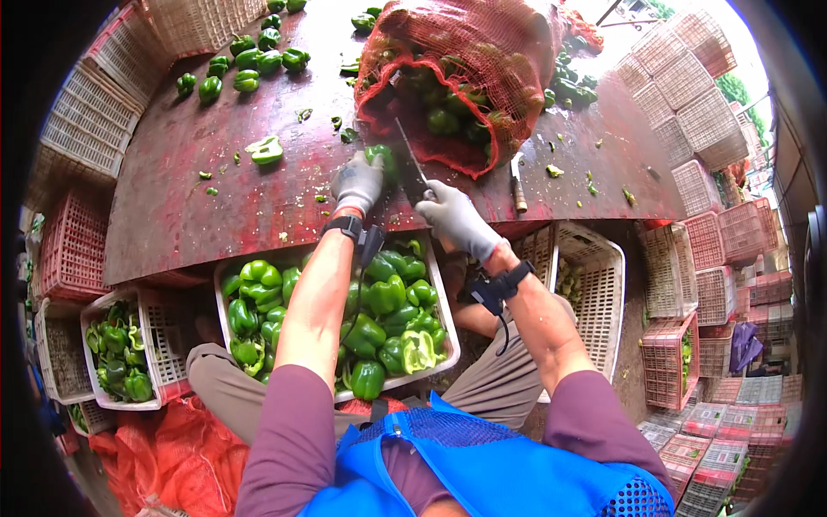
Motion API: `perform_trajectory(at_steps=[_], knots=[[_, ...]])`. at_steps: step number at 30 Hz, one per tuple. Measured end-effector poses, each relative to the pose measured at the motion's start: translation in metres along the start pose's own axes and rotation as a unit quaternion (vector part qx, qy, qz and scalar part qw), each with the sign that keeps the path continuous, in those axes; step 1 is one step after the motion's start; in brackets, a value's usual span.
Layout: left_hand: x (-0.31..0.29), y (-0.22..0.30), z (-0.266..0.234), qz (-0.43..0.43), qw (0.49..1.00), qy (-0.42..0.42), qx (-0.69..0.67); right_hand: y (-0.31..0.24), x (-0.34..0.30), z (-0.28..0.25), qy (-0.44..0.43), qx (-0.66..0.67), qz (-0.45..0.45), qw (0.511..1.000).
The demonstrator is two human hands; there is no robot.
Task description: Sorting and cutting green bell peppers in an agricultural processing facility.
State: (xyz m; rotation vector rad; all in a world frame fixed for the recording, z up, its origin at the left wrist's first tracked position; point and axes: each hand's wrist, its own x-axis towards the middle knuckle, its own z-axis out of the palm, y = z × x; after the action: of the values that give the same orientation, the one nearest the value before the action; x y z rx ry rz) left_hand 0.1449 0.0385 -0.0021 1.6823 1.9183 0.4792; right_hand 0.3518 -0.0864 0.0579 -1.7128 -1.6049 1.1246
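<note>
Both hands wear pale gloves and work above the dark, red-stained table: the left hand has its fingers closed around a green pepper, and just beside it the right hand grips a long knife, its blade slanting up and away, close to the pepper. At far left, below the table's edge, a pale crate holds green peppers; farther up, whole loose peppers lie near the table's far side, with a cut pepper nearer. Before the person, under the forearms, a white crate is filled with peppers. Beyond the hands sits a red mesh bag, its mouth open on more peppers. Right of it lies a second knife; stacked crates stand at far right.
</note>
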Motion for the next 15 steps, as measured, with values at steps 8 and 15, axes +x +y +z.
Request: perform_trajectory(at_steps=[8,15], knots=[[-0.004,-0.009,0.020,-0.015,0.972,-0.050,-0.230,0.010,0.012,0.007,-0.012,-0.095,0.005,0.995],[0.020,0.003,-0.031,0.126,0.964,0.189,0.138,0.005,-0.069,-0.066,0.065,0.063,-0.033,0.995]])
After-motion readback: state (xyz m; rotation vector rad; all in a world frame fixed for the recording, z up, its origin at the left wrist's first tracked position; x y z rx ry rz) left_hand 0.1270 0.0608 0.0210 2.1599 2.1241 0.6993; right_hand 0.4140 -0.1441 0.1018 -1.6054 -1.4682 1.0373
